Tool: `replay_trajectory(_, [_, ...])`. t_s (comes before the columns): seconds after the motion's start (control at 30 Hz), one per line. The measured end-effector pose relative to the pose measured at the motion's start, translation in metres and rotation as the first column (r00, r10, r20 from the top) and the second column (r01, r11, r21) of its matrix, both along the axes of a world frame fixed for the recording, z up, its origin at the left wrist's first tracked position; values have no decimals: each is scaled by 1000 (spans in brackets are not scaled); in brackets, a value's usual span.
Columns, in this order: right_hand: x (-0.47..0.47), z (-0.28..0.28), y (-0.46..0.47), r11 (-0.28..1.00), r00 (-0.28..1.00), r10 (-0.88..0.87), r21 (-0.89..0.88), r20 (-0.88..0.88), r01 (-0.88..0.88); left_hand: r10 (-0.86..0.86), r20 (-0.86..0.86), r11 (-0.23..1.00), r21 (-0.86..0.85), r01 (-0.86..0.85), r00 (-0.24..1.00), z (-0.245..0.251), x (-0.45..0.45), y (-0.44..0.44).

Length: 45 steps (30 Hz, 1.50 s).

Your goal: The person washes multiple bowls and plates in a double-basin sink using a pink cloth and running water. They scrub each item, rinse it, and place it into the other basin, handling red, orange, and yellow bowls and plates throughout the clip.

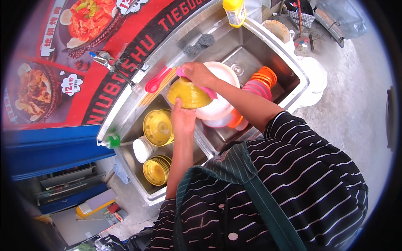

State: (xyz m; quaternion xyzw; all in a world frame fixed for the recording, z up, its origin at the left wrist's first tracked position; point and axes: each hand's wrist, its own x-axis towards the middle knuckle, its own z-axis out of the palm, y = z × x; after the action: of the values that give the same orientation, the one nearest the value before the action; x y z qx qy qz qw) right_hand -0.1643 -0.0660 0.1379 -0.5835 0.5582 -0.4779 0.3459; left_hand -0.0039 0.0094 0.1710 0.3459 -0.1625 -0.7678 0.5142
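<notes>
My left hand (183, 117) grips the rim of a yellow bowl (191, 95), which is tilted on its side above the divider of a steel double sink (216, 150). My right hand (198, 73) presses a pink cloth (210, 92) against the bowl's far side and rim. Behind the bowl, a round white basin (224, 77) sits over the right compartment. Orange bowls (267, 75) and pink bowls (259, 89) are stacked beside it. Down in the left compartment stand yellow bowls (158, 127), white cups or bowls (143, 149) and another yellow stack (155, 172).
Pink spoons (153, 84) and wooden chopsticks (163, 83) lie on the sink's back ledge, near the faucet (121, 73). Grey scouring pads (199, 45) and a yellow bottle (235, 13) are farther right. A green bottle (113, 141) stands at the left corner. White buckets (311, 78) adjoin the right side.
</notes>
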Motion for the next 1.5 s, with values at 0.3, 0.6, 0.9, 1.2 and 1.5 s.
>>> replay_trajectory(0.3, [22, 10, 32, 941, 997, 28, -336, -73, -51, -62, -103, 998, 9, 64, 993, -16, 14, -8])
replay_trajectory(0.6, [-4, -10, 114, 997, 1000, -8, -76, -7, 8, 113, -392, 988, 144, -60, 913, -33, 57, 16])
replay_trajectory(0.9, [-14, -38, 134, 945, 969, -215, 227, -119, 237, 401, 908, 877, -419, 236, 122, -30, 167, 47])
replay_trajectory(1.2, [-19, -42, 114, 989, 981, -85, 107, -172, 104, 419, 792, 840, -154, 520, -444, -93, 208, 53])
replay_trajectory(1.5, [-27, -37, 126, 965, 940, -106, 193, -324, 176, -199, 762, 953, 2, -304, -616, -126, 385, 130])
